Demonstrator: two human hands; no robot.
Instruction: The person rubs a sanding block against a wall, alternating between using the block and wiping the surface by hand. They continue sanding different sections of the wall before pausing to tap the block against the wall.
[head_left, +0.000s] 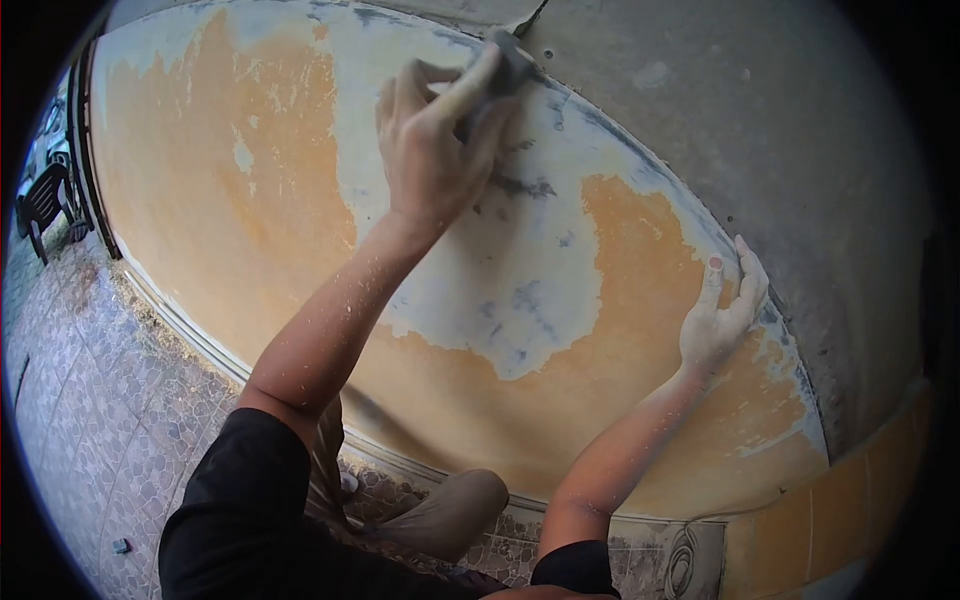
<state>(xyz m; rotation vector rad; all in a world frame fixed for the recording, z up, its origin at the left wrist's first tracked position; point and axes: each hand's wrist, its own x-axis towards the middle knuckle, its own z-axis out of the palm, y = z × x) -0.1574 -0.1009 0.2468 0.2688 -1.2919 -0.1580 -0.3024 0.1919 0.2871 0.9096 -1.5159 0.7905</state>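
My left hand [435,150] is raised against the upper part of the patchy orange and pale wall [490,290]. Its fingers are closed around a dark grey block [508,68], which is slightly blurred and pressed near the wall's curved upper edge. Lower and to the right, my right hand [725,305] rests at the same edge, its fingers spread and dusted pale, with nothing seen in it. Dark smudges mark the pale patch between the two hands.
Grey concrete [760,130] lies beyond the curved edge. A dark chair [42,205] stands at the far left on patterned paving [120,400]. A coiled cable [680,562] hangs at the lower right. My bent knee [470,500] is close to the wall's lower edge.
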